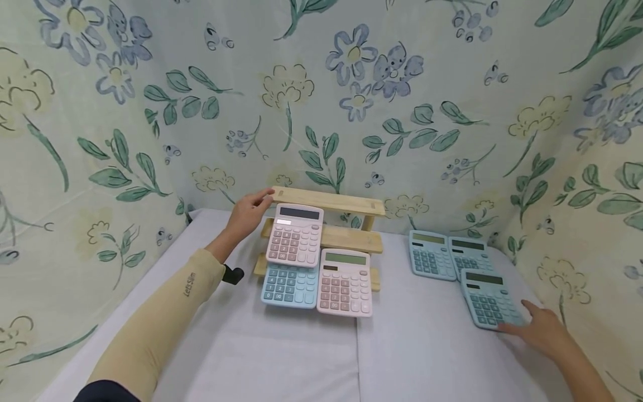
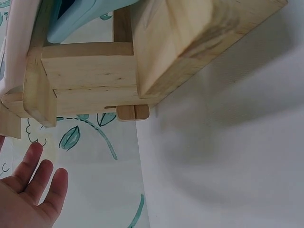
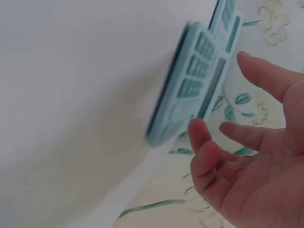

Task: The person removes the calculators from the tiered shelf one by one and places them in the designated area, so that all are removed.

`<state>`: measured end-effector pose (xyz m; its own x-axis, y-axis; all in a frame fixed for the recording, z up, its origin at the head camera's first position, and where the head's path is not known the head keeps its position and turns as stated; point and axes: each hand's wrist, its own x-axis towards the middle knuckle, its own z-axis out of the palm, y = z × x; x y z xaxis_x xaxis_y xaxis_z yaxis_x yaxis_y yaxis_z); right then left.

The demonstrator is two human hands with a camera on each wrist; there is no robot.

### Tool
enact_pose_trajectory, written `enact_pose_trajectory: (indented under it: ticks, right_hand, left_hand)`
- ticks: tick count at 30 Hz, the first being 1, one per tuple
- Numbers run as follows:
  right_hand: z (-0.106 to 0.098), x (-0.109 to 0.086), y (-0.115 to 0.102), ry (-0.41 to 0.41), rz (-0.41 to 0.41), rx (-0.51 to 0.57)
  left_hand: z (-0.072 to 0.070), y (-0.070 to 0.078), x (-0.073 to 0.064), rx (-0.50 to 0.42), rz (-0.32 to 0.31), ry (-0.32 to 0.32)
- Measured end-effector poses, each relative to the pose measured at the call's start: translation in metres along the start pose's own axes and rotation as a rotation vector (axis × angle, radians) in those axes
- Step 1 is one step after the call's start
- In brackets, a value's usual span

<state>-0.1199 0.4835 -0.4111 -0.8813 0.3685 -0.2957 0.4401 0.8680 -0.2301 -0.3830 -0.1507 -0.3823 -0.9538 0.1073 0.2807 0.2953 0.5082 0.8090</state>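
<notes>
My left hand (image 1: 247,215) is at the left end of the top slat of a tiered wooden rack (image 1: 329,200), its fingertips at the wood. In the left wrist view its fingers (image 2: 56,190) are spread and slightly bent. A pink calculator (image 1: 295,234) leans on the rack's upper tier. Lower down stand a blue calculator (image 1: 289,286), partly hidden by it, and another pink calculator (image 1: 344,283). My right hand (image 1: 545,332) is beside the lower right corner of a blue-green calculator (image 1: 489,298), thumb and fingers apart; contact is hard to tell.
Two more blue-green calculators (image 1: 432,255) (image 1: 471,254) lie behind the one near my right hand, close together. A white cloth (image 1: 412,346) with a seam covers the table. Flower-patterned curtains (image 1: 241,61) hang at the back and both sides.
</notes>
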Motion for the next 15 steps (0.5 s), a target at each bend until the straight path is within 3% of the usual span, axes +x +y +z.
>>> enact_pose_trajectory:
  ticks: [6, 15]
  right_hand:
    - [-0.015, -0.009, -0.034, 0.016, -0.134, -0.001]
    - [-0.019, -0.037, -0.096, 0.060, -0.270, 0.136]
  left_hand:
    - [-0.001, 0.000, 0.000, 0.001, 0.011, 0.009]
    - [0.001, 0.000, -0.001, -0.002, 0.008, 0.004]
